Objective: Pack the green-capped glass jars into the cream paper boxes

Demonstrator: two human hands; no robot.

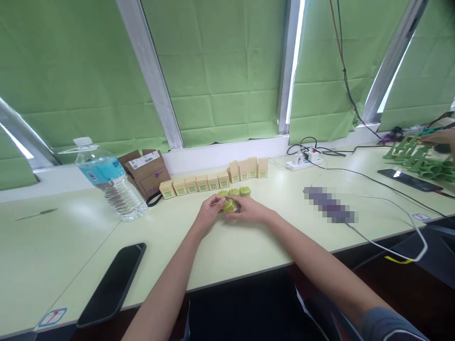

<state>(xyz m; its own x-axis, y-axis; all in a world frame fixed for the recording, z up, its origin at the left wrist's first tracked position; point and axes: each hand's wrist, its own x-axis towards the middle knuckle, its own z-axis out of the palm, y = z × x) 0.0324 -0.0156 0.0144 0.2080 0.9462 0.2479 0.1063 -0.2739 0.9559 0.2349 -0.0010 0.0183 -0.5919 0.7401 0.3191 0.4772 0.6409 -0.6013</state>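
Pale table (pixel 256 246), front edge across the lower frame. Lower left: one dark phone (pixel 113 283), flat. Centre: left hand (pixel 209 211) and right hand (pixel 249 210), both closed around one green piece (pixel 230 206), fingertips touching it, just above the table; its underside is partly hidden by the fingers.

Just behind the hands: three green pieces (pixel 245 191) side by side, the left one partly covered. Right of centre: one blurred-out object (pixel 329 204), white cable at its lower end.

Next, a line of ten small tan boxes: six (pixel 202 183) at left, four taller (pixel 252 168) at right; contents not visible. Left: one capped bottle (pixel 112 182), tilted in view, clear inside; liquid level not readable. Beside it, one brown carton (pixel 147 175), flaps up; interior hidden.

Right: second phone (pixel 408 180), green plastic parts (pixel 419 161) (overlapping, count uncertain), another person's hand (pixel 441 137) at the frame edge. Far: one power strip (pixel 304 163), white sill, green blinds (pixel 227 71) across the top.
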